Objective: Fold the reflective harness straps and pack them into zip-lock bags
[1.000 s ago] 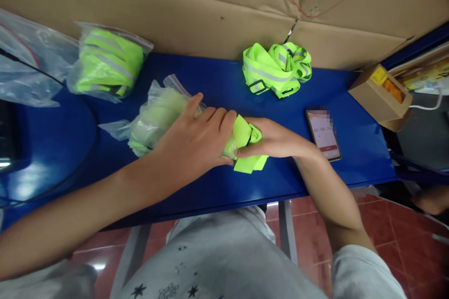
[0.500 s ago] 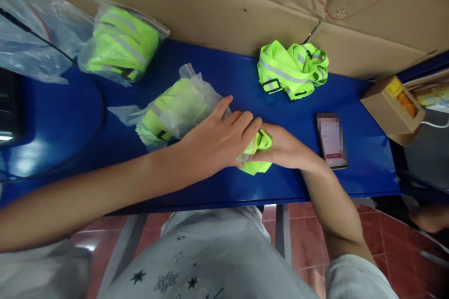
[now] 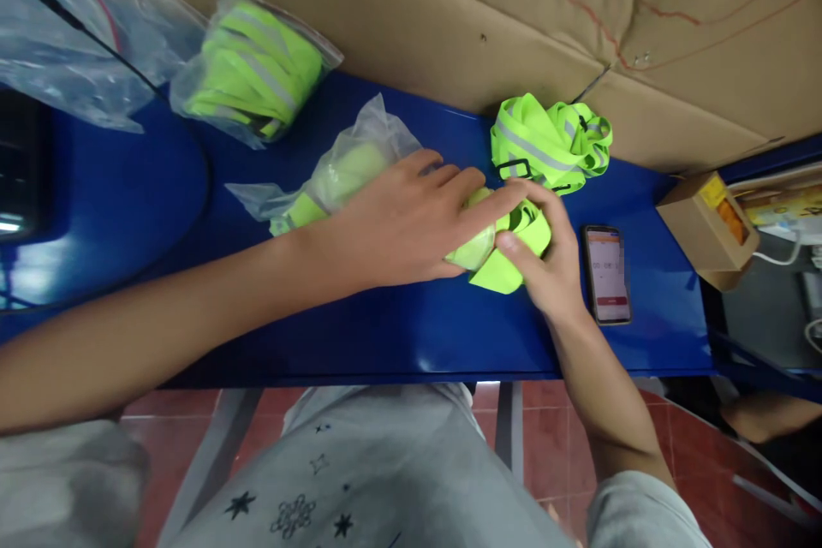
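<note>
My left hand point(image 3: 417, 218) is closed over a clear plastic bag point(image 3: 378, 124) and the neon-yellow strap at its right end; the hand's underside is hidden. My right hand point(image 3: 556, 253) grips the loose folds of a neon-yellow reflective strap point(image 3: 497, 272), with its thumb on the near side and fingers over the far side. Part of this strap lies within the bag's plastic near my left fingers. More yellow webbing shows through the bag left of my hand. Behind my right hand, a loose bundle of reflective straps point(image 3: 536, 137) with black buckles rests on the blue table point(image 3: 398, 334).
A filled bag of yellow straps point(image 3: 263, 73) lies at back left, beside larger clear plastic point(image 3: 116, 26) and a black cable point(image 3: 122, 73). A phone point(image 3: 609, 274) and a small cardboard box point(image 3: 706, 227) are at right. Brown cardboard point(image 3: 437, 26) lines the back.
My right hand has moved right and slightly up, its thumb now visible on the strap. More of the yellow folds show between the hands. The view has shifted slightly.
</note>
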`<state>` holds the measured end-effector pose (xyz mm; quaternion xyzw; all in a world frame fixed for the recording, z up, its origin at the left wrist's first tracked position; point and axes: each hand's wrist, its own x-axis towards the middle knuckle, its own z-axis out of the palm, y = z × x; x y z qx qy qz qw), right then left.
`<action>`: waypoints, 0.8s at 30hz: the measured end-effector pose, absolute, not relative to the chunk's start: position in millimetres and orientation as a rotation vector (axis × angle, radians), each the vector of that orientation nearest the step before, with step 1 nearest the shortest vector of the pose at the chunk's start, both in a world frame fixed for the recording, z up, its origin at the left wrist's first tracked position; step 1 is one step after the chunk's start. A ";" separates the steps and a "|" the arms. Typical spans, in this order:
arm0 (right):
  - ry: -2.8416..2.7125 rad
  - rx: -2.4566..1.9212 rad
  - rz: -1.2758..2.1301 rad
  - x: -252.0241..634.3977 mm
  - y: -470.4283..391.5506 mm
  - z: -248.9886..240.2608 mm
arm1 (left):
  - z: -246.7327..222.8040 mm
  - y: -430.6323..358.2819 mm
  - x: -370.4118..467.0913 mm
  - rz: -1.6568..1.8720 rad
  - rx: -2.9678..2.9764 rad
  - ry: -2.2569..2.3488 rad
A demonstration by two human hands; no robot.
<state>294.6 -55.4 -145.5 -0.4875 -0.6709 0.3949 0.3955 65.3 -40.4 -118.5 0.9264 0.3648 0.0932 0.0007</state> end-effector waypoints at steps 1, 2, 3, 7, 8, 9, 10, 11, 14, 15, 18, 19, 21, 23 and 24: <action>-1.724 -1.205 0.898 294.1 -57.3 -146.9 | -118.9 -38.3 65.1 0.332 2.879 1.183; -1.766 -1.148 0.811 294.5 -57.9 -148.7 | -119.4 -36.6 64.8 0.374 2.848 1.215; -1.829 -1.073 0.747 295.5 -57.1 -150.6 | -119.7 -35.4 64.3 0.420 2.817 1.236; -1.944 -0.862 0.657 301.7 -48.0 -156.1 | -119.1 -35.2 62.0 0.549 2.688 1.198; -1.907 -0.886 0.673 302.3 -46.4 -157.2 | -118.8 -36.3 61.8 0.557 2.662 1.179; -1.854 -0.919 0.701 302.2 -45.7 -158.8 | -118.6 -37.7 61.9 0.554 2.642 1.164; -1.792 -0.950 0.749 301.4 -45.6 -160.9 | -118.8 -39.4 62.4 0.544 2.631 1.156; -1.727 -0.979 0.825 300.0 -46.3 -163.6 | -119.4 -41.2 63.2 0.531 2.629 1.150; -1.493 -1.039 1.132 293.3 -50.0 -173.1 | -123.2 -46.6 67.3 0.451 2.686 1.157; -1.418 -1.059 1.211 290.8 -51.4 -175.6 | -124.8 -48.3 69.1 0.413 2.717 1.175; -1.308 -1.105 1.255 284.1 -55.3 -179.0 | -129.3 -52.7 74.4 0.344 2.800 1.245; -1.303 -1.109 1.230 282.4 -56.5 -179.3 | -130.5 -54.0 76.1 0.349 2.816 1.262; -1.306 -1.107 1.182 279.4 -59.1 -180.4 | -132.9 -56.2 79.2 0.384 2.815 1.293; -1.303 -1.121 1.159 276.9 -62.2 -183.6 | -134.8 -57.9 82.1 0.433 2.759 1.330; -1.303 -1.138 1.148 276.0 -64.0 -185.6 | -135.4 -58.5 83.5 0.454 2.715 1.351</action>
